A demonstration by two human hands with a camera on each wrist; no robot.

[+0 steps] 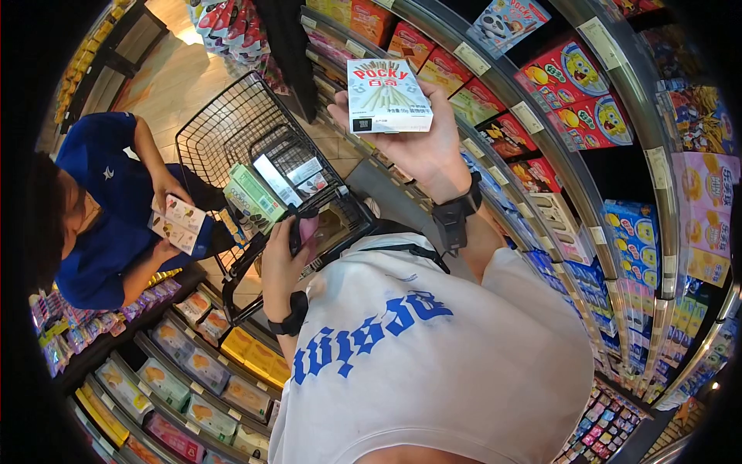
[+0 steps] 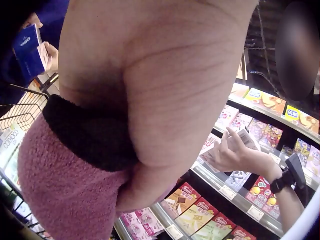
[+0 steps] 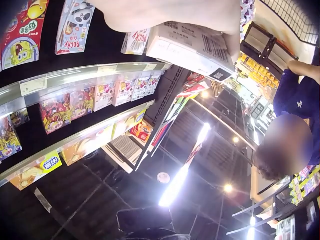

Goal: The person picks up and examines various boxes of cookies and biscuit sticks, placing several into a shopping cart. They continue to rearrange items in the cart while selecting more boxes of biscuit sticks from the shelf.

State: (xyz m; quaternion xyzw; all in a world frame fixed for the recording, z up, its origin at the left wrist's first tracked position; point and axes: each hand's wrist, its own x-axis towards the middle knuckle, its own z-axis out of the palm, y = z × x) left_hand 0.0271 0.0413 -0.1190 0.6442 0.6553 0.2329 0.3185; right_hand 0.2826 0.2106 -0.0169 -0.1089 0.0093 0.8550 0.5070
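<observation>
My right hand (image 1: 429,143) holds a pale blue and white Pocky box (image 1: 386,97) in front of the shelves, its front turned up. Fingers wrap the box's sides; the right wrist view shows the printed back of the same box (image 3: 192,47). My left hand (image 1: 282,259) is at the handle end of a black wire shopping cart (image 1: 232,100). Up close in the left wrist view, this hand (image 2: 155,90) grips a pink fleecy piece with a black band (image 2: 70,175); its fingertips are hidden. Inside the cart lie a green box (image 1: 255,197) and white boxes (image 1: 278,178).
A person in a blue shirt (image 1: 100,193) stands left of the cart, holding a box (image 1: 179,224). Curved snack shelves (image 1: 533,124) run along my right side. Shelves of packaged goods (image 1: 193,379) stand at lower left. Wooden flooring (image 1: 147,85) shows beyond the cart.
</observation>
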